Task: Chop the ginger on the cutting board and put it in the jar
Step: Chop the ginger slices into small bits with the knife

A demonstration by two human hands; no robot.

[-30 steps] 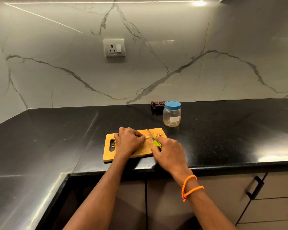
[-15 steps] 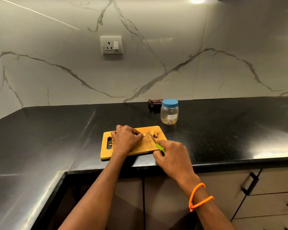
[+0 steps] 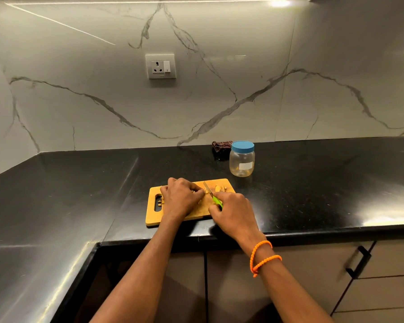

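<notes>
Head view: the left hand point(image 3: 181, 198) curls its grip over the ginger point(image 3: 200, 191) on the cutting board point(image 3: 153, 219). The right hand point(image 3: 233, 212) grips the knife point(image 3: 212, 195), blade beside loose pieces point(image 3: 220, 188). The lidded jar point(image 3: 241, 159) stands at 1 o'clock on the tabletop point(image 3: 313, 183).

left hand point(image 3: 182, 198) steadies ginger point(image 3: 219, 188) | right hand point(image 3: 233, 212) grips knife point(image 3: 212, 196) | cutting board point(image 3: 153, 217)

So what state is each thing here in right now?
Jar: upright, blue lid on.
Knife: held by right hand, blade on board.
Ginger: partly cut, pieces on board.
Left hand: curled, pressing down on ginger.
Drawer: closed.
</notes>
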